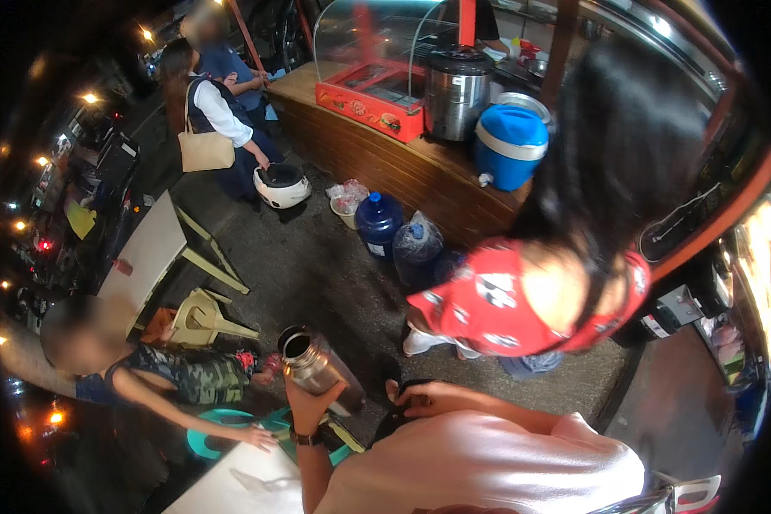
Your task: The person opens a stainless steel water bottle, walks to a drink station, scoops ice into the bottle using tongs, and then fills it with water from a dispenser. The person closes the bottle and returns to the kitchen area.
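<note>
My left hand (pixel 313 399), with a dark watch band at the wrist, grips a wide-mouthed stainless steel flask (pixel 327 372). The flask is tilted, its open threaded mouth facing up and to the left; no lid is on it. My right hand (pixel 426 397) is in front of my pale shirt, fingers bent, next to a dark object (pixel 398 421). Whether those fingers hold it cannot be made out. A white table (pixel 244 482) with a crumpled clear plastic piece (pixel 266 480) on it lies below my left forearm.
A person in a red top (pixel 520 302) stands close ahead. A child (pixel 186 379) reaches over a teal plastic chair (pixel 215 434). Blue water jugs (pixel 379 225) stand before a wooden counter (pixel 340 154) bearing a blue cooler (pixel 513 148). Someone farther off holds a white helmet (pixel 283 189).
</note>
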The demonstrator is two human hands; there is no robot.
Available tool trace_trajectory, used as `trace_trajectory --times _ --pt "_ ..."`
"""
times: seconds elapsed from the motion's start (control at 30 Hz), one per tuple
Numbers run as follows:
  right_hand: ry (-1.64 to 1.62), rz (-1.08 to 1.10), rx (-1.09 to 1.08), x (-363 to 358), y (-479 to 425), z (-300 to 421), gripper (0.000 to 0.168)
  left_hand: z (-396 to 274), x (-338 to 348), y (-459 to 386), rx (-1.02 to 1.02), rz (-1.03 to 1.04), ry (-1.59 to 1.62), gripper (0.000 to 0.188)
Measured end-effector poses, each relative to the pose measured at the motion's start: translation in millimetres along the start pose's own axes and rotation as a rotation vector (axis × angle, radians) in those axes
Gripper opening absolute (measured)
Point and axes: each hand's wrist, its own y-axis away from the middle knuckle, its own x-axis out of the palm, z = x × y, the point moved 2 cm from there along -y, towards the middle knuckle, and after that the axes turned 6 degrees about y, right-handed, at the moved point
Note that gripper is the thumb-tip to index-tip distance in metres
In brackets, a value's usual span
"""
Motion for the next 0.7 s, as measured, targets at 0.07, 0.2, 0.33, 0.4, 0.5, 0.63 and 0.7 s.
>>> trace_trajectory --times 0.07,0.2,0.33,0.4,0.5,0.63,0.7 --pt "-0.151 -0.044 -0.002 -2.9 -57.2 -20.7 0.033 27.8 -8.6 -55.1 0.063 0.044 -0.021 0.082" --pt "-0.177 -0.226 -0.127 -42.5 -138.6 16.6 0.037 53.8 -23.9 -150.2 -0.025 0.102 -0.024 0.089" --pt "-0.129 -0.376 0.04 -91.9 -189.4 36.0 0.038 76.9 -51.6 -242.0 -0.061 0.17 0.018 0.092" --pt "-0.153 -0.498 0.066 -109.6 -214.3 23.6 0.036 84.6 -57.4 -296.3 -0.059 0.235 0.018 0.092" --pt "0.052 -0.816 0.097 -143.4 -257.7 2.0 0.033 129.0 -65.5 -373.6 -0.098 0.337 -0.029 0.092" --pt "-0.306 -1.203 0.33 -244.4 -282.4 4.8 0.029 132.0 -39.2 -475.7 -0.041 0.52 0.05 0.087" --pt "-0.082 -1.427 0.411 -310.7 -262.8 -7.8 0.033 130.9 -28.7 -519.3 -0.045 0.667 0.042 0.085"
